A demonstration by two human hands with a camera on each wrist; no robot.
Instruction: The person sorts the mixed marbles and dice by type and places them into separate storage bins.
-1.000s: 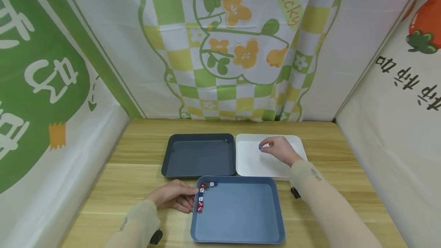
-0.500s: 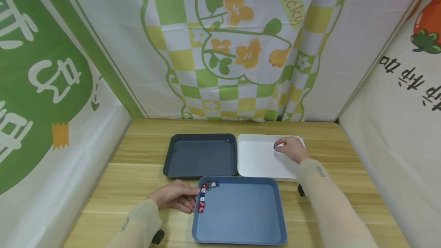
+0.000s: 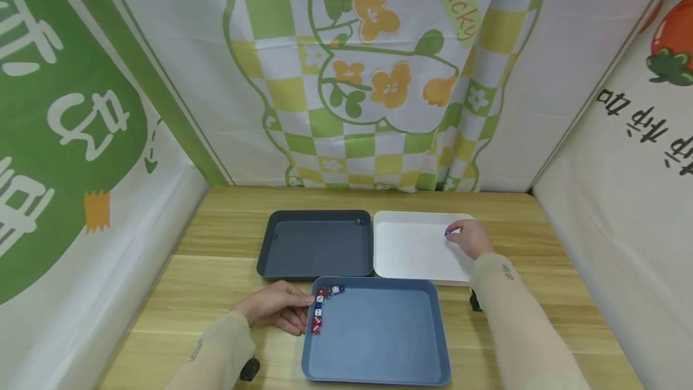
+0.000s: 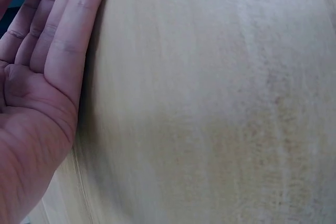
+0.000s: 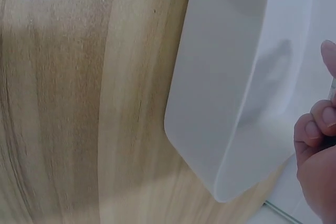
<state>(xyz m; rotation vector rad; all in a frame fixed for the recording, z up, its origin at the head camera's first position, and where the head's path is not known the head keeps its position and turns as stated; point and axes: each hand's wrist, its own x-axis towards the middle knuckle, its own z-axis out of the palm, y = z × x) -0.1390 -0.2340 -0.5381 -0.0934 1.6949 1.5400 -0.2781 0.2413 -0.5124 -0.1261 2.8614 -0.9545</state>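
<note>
At the right back, my right hand (image 3: pixel 472 238) is over the white tray (image 3: pixel 411 257), pinching a small blue die (image 3: pixel 447 233) between thumb and fingertips. In the right wrist view the fingers are bent and the die is mostly hidden. My left hand (image 3: pixel 275 307) is at the left side of the blue tray (image 3: pixel 379 336), thumb on the rim and fingers against the outside below it. Several dice, red, white, blue and dark green, line that tray's upper left corner, among them a red die (image 3: pixel 316 329) and a white die (image 3: pixel 335 289).
A dark grey tray (image 3: pixel 316 251) stands left of the white one. It holds a small blue piece (image 3: pixel 363 222) beside a green one at its upper right, and a dark piece (image 3: pixel 274 236) at left. Fabric walls (image 3: pixel 390 77) enclose the wooden table (image 3: pixel 216 245).
My right hand has moved right across the white tray with the blue die, and now sits slightly lower. The left hand keeps its place on the blue tray.
</note>
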